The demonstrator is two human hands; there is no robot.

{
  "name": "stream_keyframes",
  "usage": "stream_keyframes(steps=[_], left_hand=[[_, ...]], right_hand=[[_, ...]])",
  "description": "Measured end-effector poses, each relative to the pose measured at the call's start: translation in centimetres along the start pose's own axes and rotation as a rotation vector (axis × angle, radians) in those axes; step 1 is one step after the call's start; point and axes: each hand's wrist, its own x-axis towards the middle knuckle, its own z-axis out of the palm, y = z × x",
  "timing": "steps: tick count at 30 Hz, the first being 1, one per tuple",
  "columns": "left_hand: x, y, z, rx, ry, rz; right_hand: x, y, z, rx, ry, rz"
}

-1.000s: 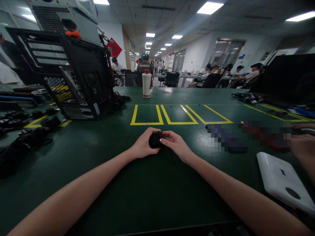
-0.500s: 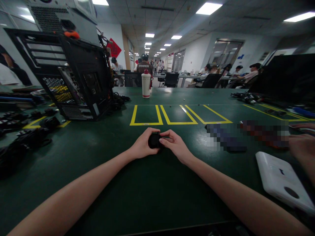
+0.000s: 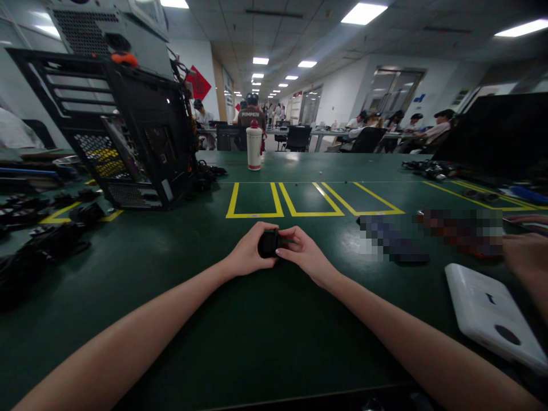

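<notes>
Between my hands, just above the green tabletop (image 3: 257, 331), is a small black rounded object (image 3: 268, 245); its exact kind is not clear. My left hand (image 3: 247, 252) curls round it from the left, with thumb below and fingers above. On the other side, my right hand (image 3: 305, 252) has its thumb and fingertips closed on the object's right edge, where a raised rim or lid-like part shows. The underside and far side of the object are hidden.
Left stand an open black computer case (image 3: 141, 131) and a heap of black cables (image 3: 43, 245). Yellow tape frames (image 3: 254, 216) and a white cup (image 3: 254, 149) lie beyond my hands. Right are a white device (image 3: 492, 314), blurred-out items and another person's hand (image 3: 524, 257).
My right thumb and fingers have shifted slightly at the object's right edge. My left hand keeps its hold and place.
</notes>
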Motion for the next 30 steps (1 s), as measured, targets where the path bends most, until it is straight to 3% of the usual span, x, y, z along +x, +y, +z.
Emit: stream_keyframes(steps=[11, 21, 30], left_hand=[[0.02, -0.21, 0.08, 0.004, 0.007, 0.010], [0.03, -0.14, -0.07, 0.008, -0.010, 0.012], [-0.02, -0.04, -0.02, 0.015, -0.002, 0.014]], right_hand=[[0.60, 0.26, -0.02, 0.010, 0.080, 0.020], [-0.03, 0.14, -0.06, 0.025, -0.012, 0.001], [0.27, 0.00, 0.15, 0.024, 0.046, -0.018]])
